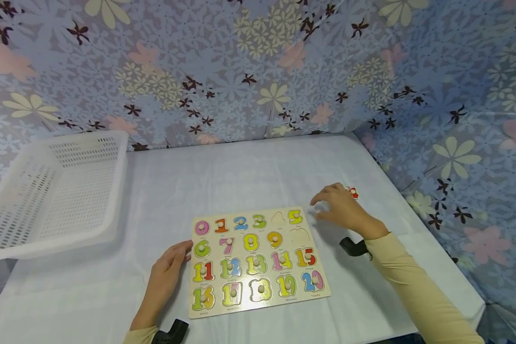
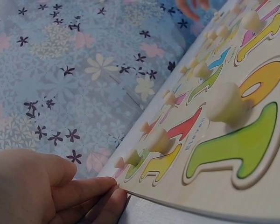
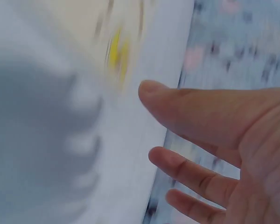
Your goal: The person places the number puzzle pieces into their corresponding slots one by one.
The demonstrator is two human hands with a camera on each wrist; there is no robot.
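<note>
A wooden number puzzle board (image 1: 258,313) lies on the table, bearing coloured number pieces with round knobs. Two of its recesses show bare wood, one in the top row and one at the right of the second row. My left hand (image 1: 165,274) rests at the board's left edge; in the left wrist view its fingertips (image 2: 113,183) touch the board's edge. My right hand (image 1: 341,210) hovers beyond the board's upper right corner, fingers spread and holding nothing. Just behind it a small red piece (image 1: 353,192) lies partly hidden by the hand.
A white perforated plastic basket (image 1: 119,191) stands on the left of the white-covered table (image 1: 223,177). Flowered cloth (image 1: 223,71) hangs along the back and right sides. A black wrist strap mount (image 1: 354,247) juts from the right wrist.
</note>
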